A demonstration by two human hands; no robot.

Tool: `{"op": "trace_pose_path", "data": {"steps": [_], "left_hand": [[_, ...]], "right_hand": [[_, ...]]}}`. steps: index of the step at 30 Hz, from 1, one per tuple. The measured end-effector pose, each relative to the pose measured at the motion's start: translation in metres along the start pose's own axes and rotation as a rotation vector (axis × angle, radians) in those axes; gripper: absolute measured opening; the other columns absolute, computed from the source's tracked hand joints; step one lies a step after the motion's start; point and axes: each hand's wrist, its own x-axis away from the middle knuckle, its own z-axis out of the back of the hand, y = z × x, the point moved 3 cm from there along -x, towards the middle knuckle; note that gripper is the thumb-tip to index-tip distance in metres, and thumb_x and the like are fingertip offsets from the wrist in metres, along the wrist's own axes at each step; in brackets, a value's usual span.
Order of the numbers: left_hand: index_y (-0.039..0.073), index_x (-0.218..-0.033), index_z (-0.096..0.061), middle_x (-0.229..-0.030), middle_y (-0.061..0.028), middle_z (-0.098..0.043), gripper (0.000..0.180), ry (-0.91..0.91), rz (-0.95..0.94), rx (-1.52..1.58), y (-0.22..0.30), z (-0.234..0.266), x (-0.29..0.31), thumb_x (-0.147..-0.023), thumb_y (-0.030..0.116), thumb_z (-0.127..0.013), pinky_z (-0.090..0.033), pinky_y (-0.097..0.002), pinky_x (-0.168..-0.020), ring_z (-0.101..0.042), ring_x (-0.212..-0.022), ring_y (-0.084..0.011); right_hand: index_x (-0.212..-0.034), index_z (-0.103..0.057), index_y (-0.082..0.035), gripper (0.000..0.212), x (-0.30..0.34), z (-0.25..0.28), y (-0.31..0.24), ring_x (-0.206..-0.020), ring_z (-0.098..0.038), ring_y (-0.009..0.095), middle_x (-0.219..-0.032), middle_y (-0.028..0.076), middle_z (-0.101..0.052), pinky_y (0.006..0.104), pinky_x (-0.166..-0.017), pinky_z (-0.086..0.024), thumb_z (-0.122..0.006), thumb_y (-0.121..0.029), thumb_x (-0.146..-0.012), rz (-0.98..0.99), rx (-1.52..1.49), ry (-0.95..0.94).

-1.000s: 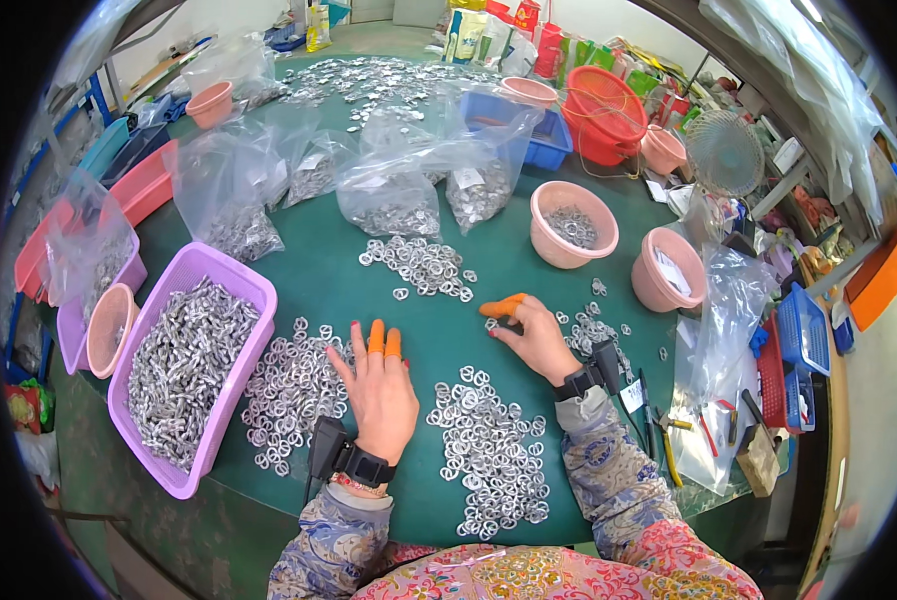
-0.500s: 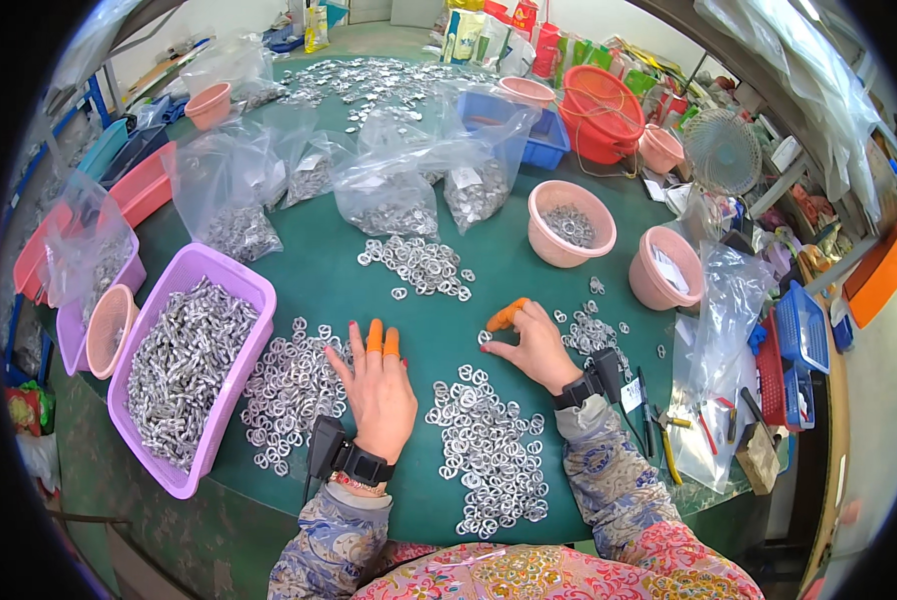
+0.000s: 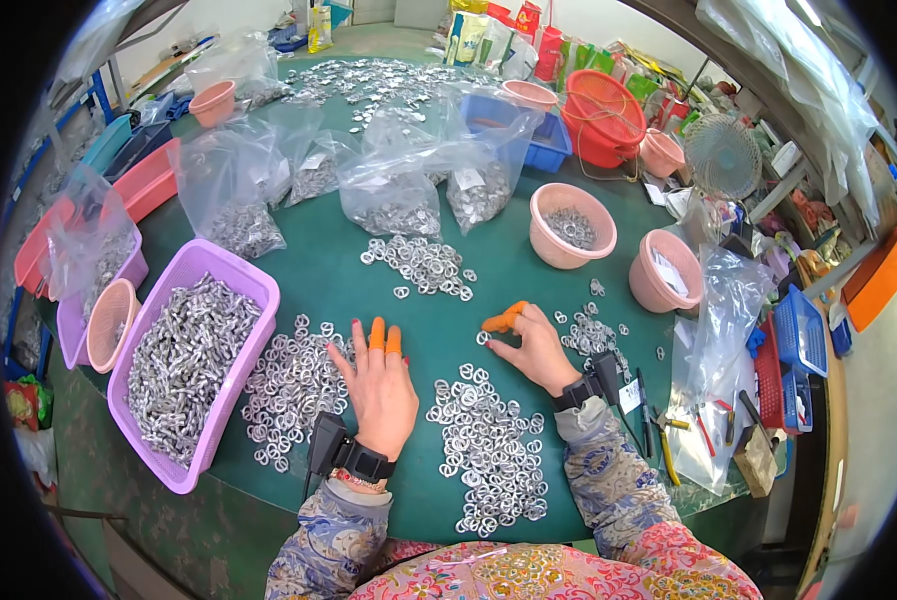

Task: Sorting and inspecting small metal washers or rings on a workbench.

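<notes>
My left hand point(image 3: 381, 395) lies flat on the green table, fingers spread, with orange finger cots on two of them. Its thumb side is beside a pile of small silver metal rings point(image 3: 294, 395). My right hand point(image 3: 531, 345), also with orange finger covers, pinches a single metal ring point(image 3: 483, 338) between thumb and forefinger just above the table. Between my forearms spreads another ring pile point(image 3: 489, 450). A further heap of rings point(image 3: 424, 265) lies beyond my hands, and some smaller pieces point(image 3: 594, 335) are scattered right of my right hand.
A purple basket point(image 3: 271, 290) full of silver metal parts stands at left. Pink bowls point(image 3: 574, 250), clear bags of parts point(image 3: 394, 205) and a blue bin point(image 3: 544, 150) sit farther back. Pliers point(image 3: 669, 450) and a wooden block point(image 3: 759, 465) lie at right.
My hands stay almost in place; the right fingers have shifted very slightly with the ring still pinched. The whole view has moved a little.
</notes>
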Motion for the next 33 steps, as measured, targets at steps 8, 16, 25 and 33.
{"op": "trace_pose_path", "data": {"steps": [8,16,25,33], "left_hand": [[-0.003,-0.128,-0.056,-0.139,-0.0215,-0.052,0.039,-0.003,0.004,-0.015,-0.004,0.000,0.004,-0.090,0.005,-0.059,-0.008,-0.0718,-0.116,-0.032,-0.144,-0.0445],[-0.003,-0.128,-0.056,-0.140,-0.0210,-0.052,0.039,0.015,0.005,-0.015,-0.002,0.000,0.000,-0.090,0.006,-0.060,-0.010,-0.0712,-0.116,-0.034,-0.143,-0.0433],[-0.004,-0.125,-0.059,-0.138,-0.0217,-0.053,0.036,0.003,0.025,-0.006,-0.005,-0.003,0.005,-0.091,0.008,-0.059,-0.009,-0.0711,-0.116,-0.035,-0.143,-0.0430],[-0.001,-0.130,-0.055,-0.141,-0.0208,-0.051,0.040,-0.013,0.014,-0.011,-0.003,0.000,0.002,-0.090,0.005,-0.060,-0.010,-0.0702,-0.116,-0.036,-0.142,-0.0426]], "right_hand": [[-0.116,-0.072,-0.011,0.031,-0.015,0.012,-0.025,-0.092,-0.059,0.017,-0.103,0.005,-0.063,0.0279,-0.084,-0.047,-0.075,-0.010,-0.084,-0.129,-0.525,-0.363],[-0.104,-0.069,-0.006,0.022,-0.091,-0.067,-0.057,-0.102,-0.058,0.032,-0.101,0.011,-0.059,0.0416,-0.087,-0.049,-0.073,-0.011,-0.083,0.337,0.056,0.071],[-0.106,-0.073,-0.010,0.027,-0.032,-0.015,-0.027,-0.099,-0.059,0.029,-0.100,0.008,-0.060,0.0386,-0.086,-0.050,-0.075,-0.004,-0.080,0.249,-0.005,-0.157],[-0.111,-0.075,-0.014,0.028,-0.005,0.001,-0.013,-0.083,-0.054,0.020,-0.092,0.005,-0.060,0.0312,-0.073,-0.047,-0.076,-0.007,-0.084,-0.062,-0.094,0.001]]}}
